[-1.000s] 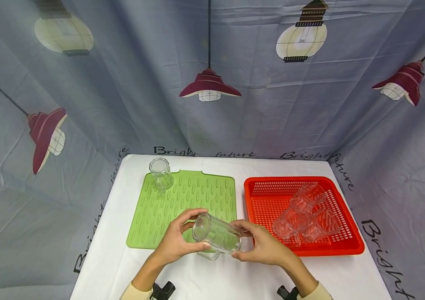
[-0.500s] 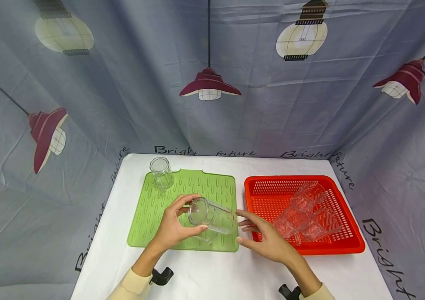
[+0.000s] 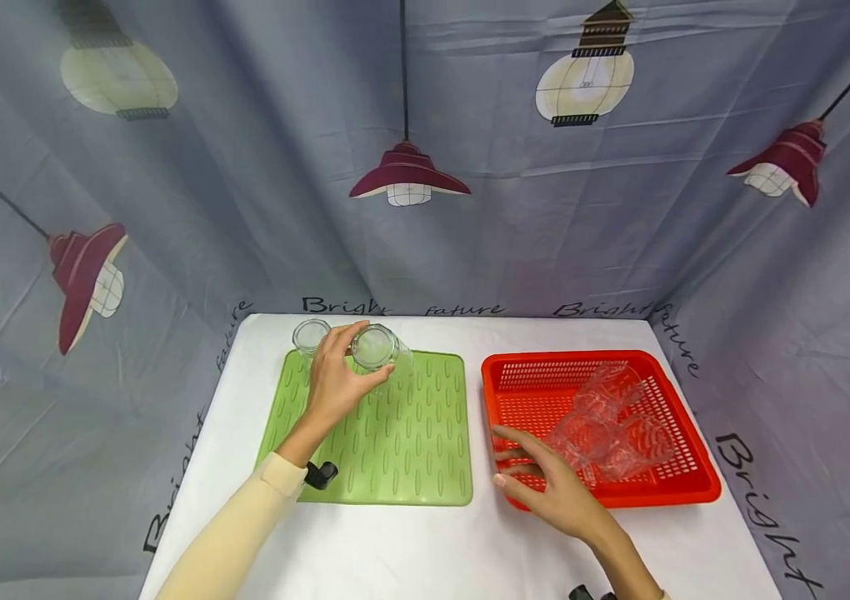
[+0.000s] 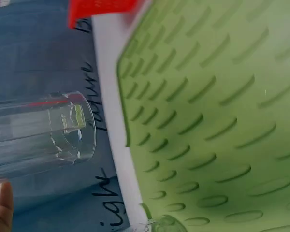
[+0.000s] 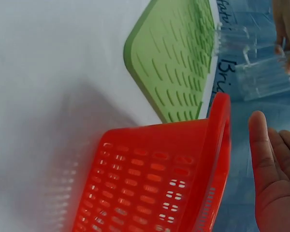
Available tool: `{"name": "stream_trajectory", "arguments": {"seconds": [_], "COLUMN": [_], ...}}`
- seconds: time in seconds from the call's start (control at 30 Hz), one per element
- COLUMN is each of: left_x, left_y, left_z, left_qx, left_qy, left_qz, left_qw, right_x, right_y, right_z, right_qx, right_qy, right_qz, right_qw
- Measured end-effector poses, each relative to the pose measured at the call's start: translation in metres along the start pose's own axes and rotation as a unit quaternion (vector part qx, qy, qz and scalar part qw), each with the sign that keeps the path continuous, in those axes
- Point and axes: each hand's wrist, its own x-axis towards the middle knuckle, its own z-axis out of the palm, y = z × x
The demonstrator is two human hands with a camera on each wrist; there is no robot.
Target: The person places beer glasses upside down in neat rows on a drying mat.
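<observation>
The fingers (image 3: 337,340) of your left hand (image 3: 331,387) are curled round a clear glass (image 3: 375,348), thumb on one side and the other fingers opposite; the gap between them is no wider than the glass. You grip it by its upper end, and it hangs near upright, slightly tilted, clear of the green mat (image 3: 410,454) and over its far part. Your right hand (image 3: 560,492) holds nothing: its fingers are extended and parted from the thumb, above the near left corner of the red basket (image 3: 612,502).

Just beside your left hand, a second glass (image 3: 309,334) stands at the mat's far left corner; whether your hand touches it you cannot tell from the head view. In the basket, to the right of the mat, several glasses (image 3: 616,429) lie jumbled toward the right side, their overlap making the number hard to read.

Mat and basket lie side by side, apart, on the white worktop (image 3: 425,550). Your left sleeve (image 3: 237,521) is cream. Beyond the worktop hangs a grey-blue curtain (image 3: 485,250) printed with lamps and lettering.
</observation>
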Motion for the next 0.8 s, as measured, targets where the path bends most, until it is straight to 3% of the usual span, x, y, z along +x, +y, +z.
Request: {"name": "stream_trajectory", "arguments": {"seconds": [0.17,0.4,0.53,0.8], "left_x": [0.011,0.018,0.021,0.022], "left_y": [-0.011,-0.024,-0.029,-0.038], "left_z": [0.012,0.025,0.029,0.04], "left_qx": [0.038,0.096,0.108,0.132], "left_qy": [-0.028,-0.032,-0.036,-0.045], "left_qz": [-0.017,-0.046,-0.066,-0.074], "left_qw": [0.9988,0.9938,0.9913,0.9875], "right_x": [-0.005,-0.009,-0.011,-0.013], "right_y": [0.004,0.007,0.008,0.01], "right_z": [-0.001,-0.004,-0.005,-0.005], "right_qx": [0.015,0.014,0.02,0.029], "right_qy": [0.004,0.02,0.025,0.032], "right_qz": [0.009,0.004,-0.002,-0.003], "right_qw": [1.0,1.0,0.999,0.999]}}
